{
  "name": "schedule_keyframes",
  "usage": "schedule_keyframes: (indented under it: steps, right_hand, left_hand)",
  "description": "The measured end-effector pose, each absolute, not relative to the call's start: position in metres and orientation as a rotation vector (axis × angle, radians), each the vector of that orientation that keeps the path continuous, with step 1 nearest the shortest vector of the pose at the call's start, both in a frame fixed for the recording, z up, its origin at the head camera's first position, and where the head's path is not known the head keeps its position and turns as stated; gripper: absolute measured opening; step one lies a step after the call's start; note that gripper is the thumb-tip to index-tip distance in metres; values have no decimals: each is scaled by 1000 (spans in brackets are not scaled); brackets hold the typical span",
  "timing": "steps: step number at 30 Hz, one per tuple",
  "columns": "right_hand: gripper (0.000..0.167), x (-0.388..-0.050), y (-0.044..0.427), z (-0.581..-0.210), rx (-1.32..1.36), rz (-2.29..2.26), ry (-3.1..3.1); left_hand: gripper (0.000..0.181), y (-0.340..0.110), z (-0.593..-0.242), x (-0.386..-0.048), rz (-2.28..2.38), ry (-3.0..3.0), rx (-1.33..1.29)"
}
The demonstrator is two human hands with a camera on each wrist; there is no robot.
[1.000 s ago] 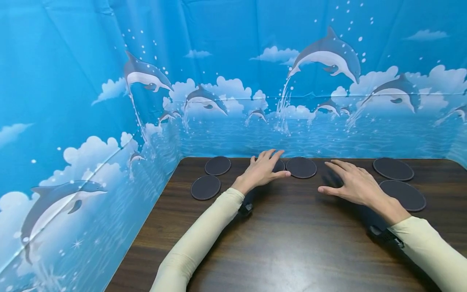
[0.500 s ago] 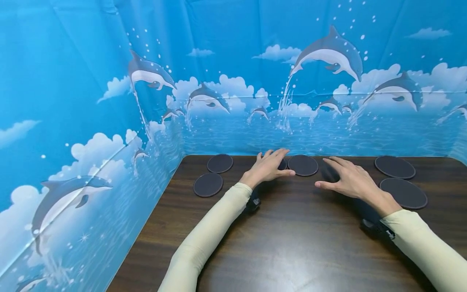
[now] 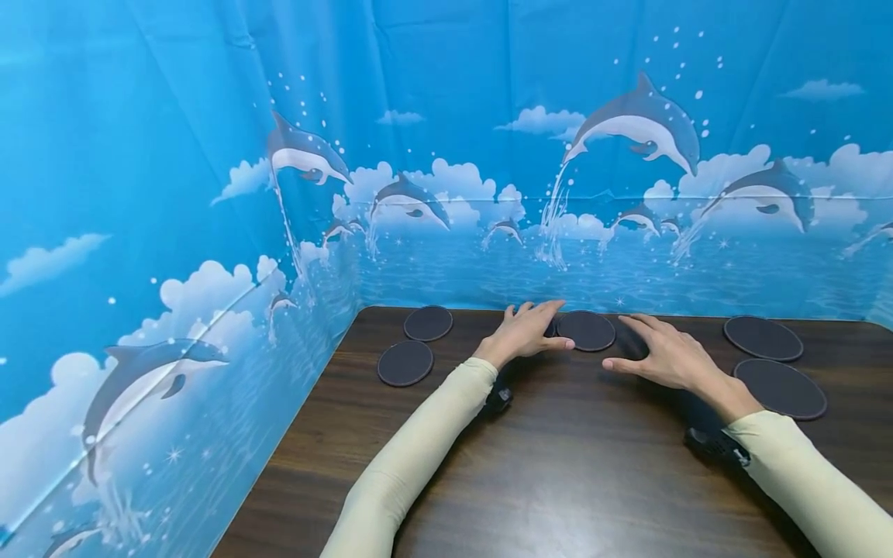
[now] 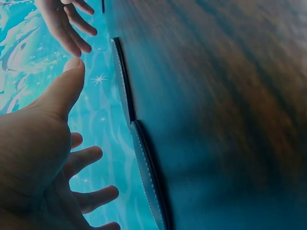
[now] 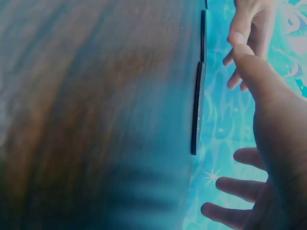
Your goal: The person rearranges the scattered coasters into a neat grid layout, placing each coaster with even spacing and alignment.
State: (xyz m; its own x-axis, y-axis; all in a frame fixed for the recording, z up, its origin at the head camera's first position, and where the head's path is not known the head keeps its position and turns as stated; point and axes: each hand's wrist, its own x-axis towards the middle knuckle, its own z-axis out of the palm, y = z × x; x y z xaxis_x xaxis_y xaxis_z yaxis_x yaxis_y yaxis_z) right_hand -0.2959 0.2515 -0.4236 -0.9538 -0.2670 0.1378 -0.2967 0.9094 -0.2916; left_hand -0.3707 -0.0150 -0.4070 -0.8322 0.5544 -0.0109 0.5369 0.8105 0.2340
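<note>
In the head view my left hand [image 3: 525, 333] hovers over the far edge of the table, fingers spread and thumb pointing right. Behind it, a dark round coaster [image 3: 550, 328] is mostly hidden. Just beyond the left thumb lies a second dark coaster [image 3: 588, 331], its rim touching or nearly touching the first. To the right, my right hand [image 3: 666, 353] floats above the table with thumb and fingers apart. Neither hand holds anything. The left wrist view shows stitching along a coaster's edge [image 4: 146, 167], apart from the fingers. A coaster [image 5: 198, 108] shows edge-on in the right wrist view.
Two more coasters [image 3: 405, 363] lie at the table's far left. Another pair [image 3: 781, 389] is at the right, the nearer one partly behind my right forearm. Blue dolphin-print cloth [image 3: 446, 256] stands along the back and left edges of the dark wooden table [image 3: 558, 465].
My left hand has drifted right and the right hand slightly left, so the gap between them has narrowed. The head view has shifted a little. The coasters stay where they were.
</note>
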Motion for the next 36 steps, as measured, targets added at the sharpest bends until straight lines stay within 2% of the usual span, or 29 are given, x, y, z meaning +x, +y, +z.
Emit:
schedule_keyframes:
  steps: [15,36]
  right_hand:
    - [110,-310,253,-435,429,547,-3015]
    - [114,-324,249,-437,320,536,-3093]
  left_hand:
    - [97,0,-420,-379,179,2908,858]
    - [86,10,-420,-389,15,2933,742]
